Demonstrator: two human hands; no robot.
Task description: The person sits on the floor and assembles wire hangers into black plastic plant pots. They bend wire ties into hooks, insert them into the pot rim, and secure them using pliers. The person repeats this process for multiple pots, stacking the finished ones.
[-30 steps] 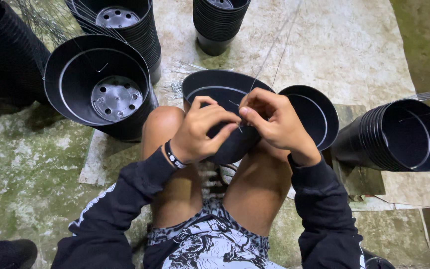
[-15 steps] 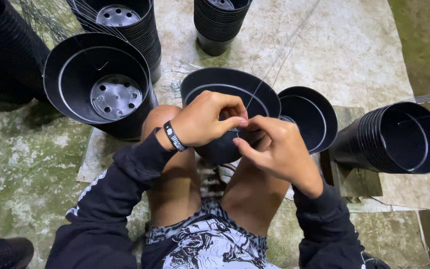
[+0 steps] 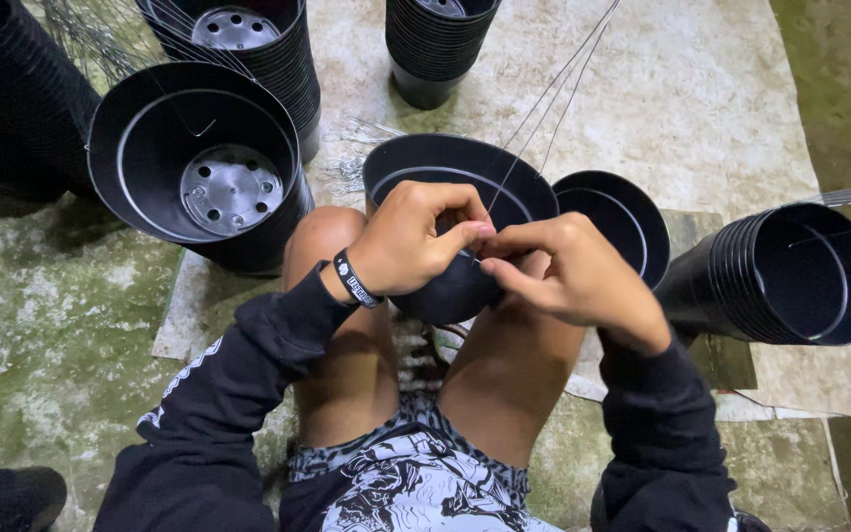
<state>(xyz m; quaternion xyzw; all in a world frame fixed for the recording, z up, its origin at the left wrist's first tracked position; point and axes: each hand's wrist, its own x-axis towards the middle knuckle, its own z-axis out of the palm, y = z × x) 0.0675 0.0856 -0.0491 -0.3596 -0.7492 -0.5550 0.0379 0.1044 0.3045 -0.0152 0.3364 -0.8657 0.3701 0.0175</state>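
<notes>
The person sits with bare knees drawn up, and a round black plastic plant pot (image 3: 445, 172) rests between them, mouth tilted up and away. Both hands meet at its near rim. The left hand (image 3: 411, 241), with a black wristband (image 3: 354, 279), has thumb and fingertips pinched tight on a thin silver wire (image 3: 544, 103); the right hand (image 3: 568, 266) closes its grip narrow on the same wire just beside it. Several strands run up from the fingers and out past the top of the view.

Judging by this, the wiring of this pot is under way, not finished: the strands are gathered at the rim, but whether they are fastened is hidden by the fingers. The pot looks smooth, thin-walled and undamaged, with a moulded ring inside.

A second small black pot (image 3: 622, 222) lies touching it on the right. A nested stack of black pots (image 3: 790, 276) lies on its side further right, and a large black pot with a perforated base (image 3: 199, 167) stands to the left on the concrete floor (image 3: 701, 89).
</notes>
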